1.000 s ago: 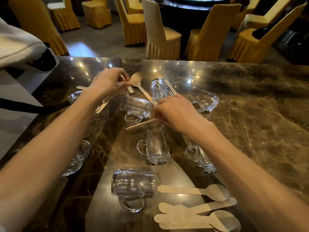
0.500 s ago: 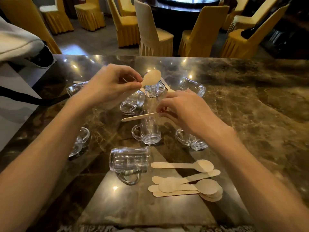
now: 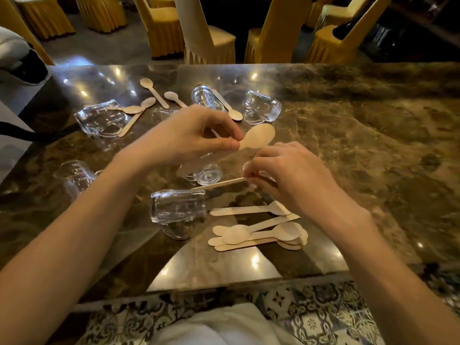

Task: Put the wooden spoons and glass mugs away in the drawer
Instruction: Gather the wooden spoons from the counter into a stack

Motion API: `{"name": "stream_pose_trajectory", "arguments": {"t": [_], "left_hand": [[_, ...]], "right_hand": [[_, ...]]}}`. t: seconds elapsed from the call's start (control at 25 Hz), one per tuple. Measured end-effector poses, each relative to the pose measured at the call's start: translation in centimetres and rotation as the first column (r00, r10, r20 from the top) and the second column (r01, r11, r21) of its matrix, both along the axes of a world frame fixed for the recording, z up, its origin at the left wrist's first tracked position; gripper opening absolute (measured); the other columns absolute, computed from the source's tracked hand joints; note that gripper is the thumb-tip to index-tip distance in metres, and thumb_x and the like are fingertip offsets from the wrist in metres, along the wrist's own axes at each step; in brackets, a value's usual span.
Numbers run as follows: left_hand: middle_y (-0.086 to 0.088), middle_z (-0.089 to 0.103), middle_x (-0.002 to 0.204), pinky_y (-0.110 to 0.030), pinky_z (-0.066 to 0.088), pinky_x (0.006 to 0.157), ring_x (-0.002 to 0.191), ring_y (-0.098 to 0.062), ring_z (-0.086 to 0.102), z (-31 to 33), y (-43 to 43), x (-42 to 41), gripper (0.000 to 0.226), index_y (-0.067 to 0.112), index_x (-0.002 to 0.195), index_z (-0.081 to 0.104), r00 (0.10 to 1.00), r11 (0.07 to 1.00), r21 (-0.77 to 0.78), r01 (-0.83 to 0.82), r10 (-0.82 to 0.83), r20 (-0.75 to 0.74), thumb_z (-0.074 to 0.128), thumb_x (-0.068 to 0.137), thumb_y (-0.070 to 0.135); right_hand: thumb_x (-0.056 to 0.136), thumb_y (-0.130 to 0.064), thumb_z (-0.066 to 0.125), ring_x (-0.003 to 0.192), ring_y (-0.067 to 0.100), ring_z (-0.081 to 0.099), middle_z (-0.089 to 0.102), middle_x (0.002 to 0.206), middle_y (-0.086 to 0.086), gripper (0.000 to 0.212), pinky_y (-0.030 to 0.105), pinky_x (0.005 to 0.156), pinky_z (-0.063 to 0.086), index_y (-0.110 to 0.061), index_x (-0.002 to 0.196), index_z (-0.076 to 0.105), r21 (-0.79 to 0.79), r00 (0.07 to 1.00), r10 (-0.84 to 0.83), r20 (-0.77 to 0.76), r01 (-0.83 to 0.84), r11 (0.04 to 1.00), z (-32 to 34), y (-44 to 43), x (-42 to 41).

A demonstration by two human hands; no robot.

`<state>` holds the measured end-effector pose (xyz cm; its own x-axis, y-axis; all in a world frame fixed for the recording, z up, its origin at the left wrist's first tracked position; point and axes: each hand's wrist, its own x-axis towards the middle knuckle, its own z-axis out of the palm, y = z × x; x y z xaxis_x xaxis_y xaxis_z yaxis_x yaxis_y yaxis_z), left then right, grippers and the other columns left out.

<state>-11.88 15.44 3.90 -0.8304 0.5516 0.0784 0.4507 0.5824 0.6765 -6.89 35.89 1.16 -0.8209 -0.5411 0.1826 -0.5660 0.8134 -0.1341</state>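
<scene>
My left hand (image 3: 184,138) pinches a wooden spoon (image 3: 258,138) by its neck, the bowl pointing right, lifted above the marble table (image 3: 348,150). Just below it my right hand (image 3: 288,175) grips a second wooden spoon (image 3: 219,184) whose handle sticks out to the left. A pile of several wooden spoons (image 3: 258,232) lies near the front edge. More spoons (image 3: 154,93) lie at the back left. Glass mugs lie on their sides: one in front (image 3: 178,210), one at the left (image 3: 99,118), two at the back (image 3: 261,108). No drawer is visible.
Another mug (image 3: 74,178) lies under my left forearm, and one (image 3: 206,174) stands between my hands. Yellow-covered chairs (image 3: 271,33) stand behind the table. A patterned tiled floor (image 3: 311,314) shows below the table's front edge. A white-and-black bag (image 3: 17,56) sits at the far left.
Both hands have drawn back toward me and risen off the table, each carrying a spoon. The view has tilted down, so the table's front edge and the floor now show.
</scene>
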Motion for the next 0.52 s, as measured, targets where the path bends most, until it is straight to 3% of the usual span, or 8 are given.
{"name": "stream_pose_trajectory", "arguments": {"t": [0.24, 0.52], "left_hand": [[0.019, 0.066, 0.086, -0.006, 0.045, 0.070, 0.080, 0.008, 0.059, -3.0, 2.3, 1.2, 0.016, 0.030, 0.097, 0.068, 0.988, 0.982, -0.129, 0.138, -0.127, 0.087, 0.065, 0.082, 0.033], [0.019, 0.066, 0.083, -0.007, 0.039, 0.063, 0.077, 0.010, 0.058, -6.5, 4.1, 1.3, 0.011, 0.036, 0.093, 0.068, 0.982, 0.956, -0.237, 0.172, -0.146, 0.123, 0.066, 0.082, 0.037]], "right_hand": [[0.083, -0.028, 0.068, 0.082, 0.022, 0.062, 0.070, 0.087, -0.004, 0.011, 0.034, 0.073, 0.044, -0.026, 0.092, 0.074, -0.002, 0.997, -0.074, 0.004, 0.074, 0.997, -2.6, 1.3, 4.1], [0.079, -0.022, 0.072, 0.071, 0.022, 0.058, 0.069, 0.080, -0.003, 0.005, 0.033, 0.061, 0.043, -0.022, 0.083, 0.076, -0.028, 0.990, -0.129, -0.064, 0.128, 0.991, -4.8, 2.1, 5.8]]}}
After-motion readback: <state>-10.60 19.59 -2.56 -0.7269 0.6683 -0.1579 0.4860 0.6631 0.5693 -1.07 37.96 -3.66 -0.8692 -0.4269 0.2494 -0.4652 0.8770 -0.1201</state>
